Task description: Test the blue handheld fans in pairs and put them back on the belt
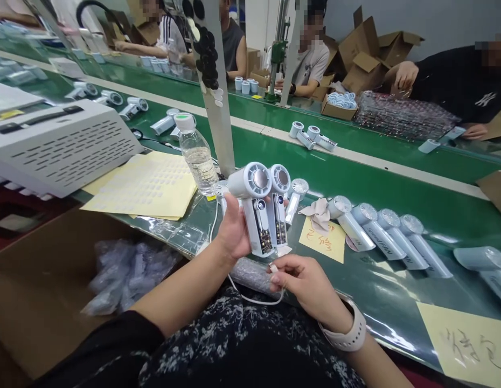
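Two light-blue handheld fans are held upright side by side in my left hand [234,231]. The nearer fan [250,183] and the farther fan [280,180] both show a round silver centre, a small lit display and exposed circuitry on the handle. My right hand [301,280], just below the fans, pinches the white plug [273,268] of a charging cable [254,300]. The plug is apart from the fans, close under their handle ends. The cable loops below my hands and runs up behind my left wrist. My left fingers are mostly hidden behind the fans.
Several more fans [390,229] lie in a row at the right. A water bottle [197,161] stands behind a yellow label sheet [153,186]. A metal post [216,91] rises beyond. At the left are a vented grey machine [68,145] and a cardboard box [40,285]. Co-workers sit across the green conveyor [363,172].
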The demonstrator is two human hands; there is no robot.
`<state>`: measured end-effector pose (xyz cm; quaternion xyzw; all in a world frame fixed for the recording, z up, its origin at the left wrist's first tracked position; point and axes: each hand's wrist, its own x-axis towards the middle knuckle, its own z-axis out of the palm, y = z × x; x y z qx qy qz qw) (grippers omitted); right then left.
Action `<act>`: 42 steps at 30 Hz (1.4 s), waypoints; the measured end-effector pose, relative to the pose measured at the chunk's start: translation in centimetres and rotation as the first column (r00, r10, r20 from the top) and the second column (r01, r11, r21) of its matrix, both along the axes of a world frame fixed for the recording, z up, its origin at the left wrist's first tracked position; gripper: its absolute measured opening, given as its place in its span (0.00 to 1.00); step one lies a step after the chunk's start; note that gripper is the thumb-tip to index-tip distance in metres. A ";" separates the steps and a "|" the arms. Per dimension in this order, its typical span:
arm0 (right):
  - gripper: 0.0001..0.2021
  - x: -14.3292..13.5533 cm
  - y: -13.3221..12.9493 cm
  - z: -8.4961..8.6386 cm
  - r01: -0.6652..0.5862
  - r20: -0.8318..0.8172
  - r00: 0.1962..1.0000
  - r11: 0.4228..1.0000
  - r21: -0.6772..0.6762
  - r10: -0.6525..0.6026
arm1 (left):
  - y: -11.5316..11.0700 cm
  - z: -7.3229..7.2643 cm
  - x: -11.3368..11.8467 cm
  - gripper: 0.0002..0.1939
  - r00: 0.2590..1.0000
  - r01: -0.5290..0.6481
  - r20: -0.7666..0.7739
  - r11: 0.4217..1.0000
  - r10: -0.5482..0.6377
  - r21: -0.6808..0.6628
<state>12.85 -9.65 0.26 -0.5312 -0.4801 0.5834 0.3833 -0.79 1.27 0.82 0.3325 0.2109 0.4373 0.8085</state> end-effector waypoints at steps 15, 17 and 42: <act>0.19 -2.9 -1.1 -2.1 0.227 -0.104 0.971 0.970 0.089 -0.217 | -1.0 -0.6 1.8 0.37 0.996 -0.079 0.035 0.993 0.076 0.085; 0.18 -2.8 -1.1 -1.7 0.174 -0.043 0.985 0.974 0.146 -0.170 | -1.0 -0.4 1.8 0.37 0.997 -0.062 0.059 0.995 0.057 0.080; 0.20 -3.3 -1.1 -2.3 0.441 -0.316 0.854 0.897 0.018 -0.413 | -1.9 -0.2 1.6 0.34 0.975 -0.044 0.222 0.992 0.017 0.117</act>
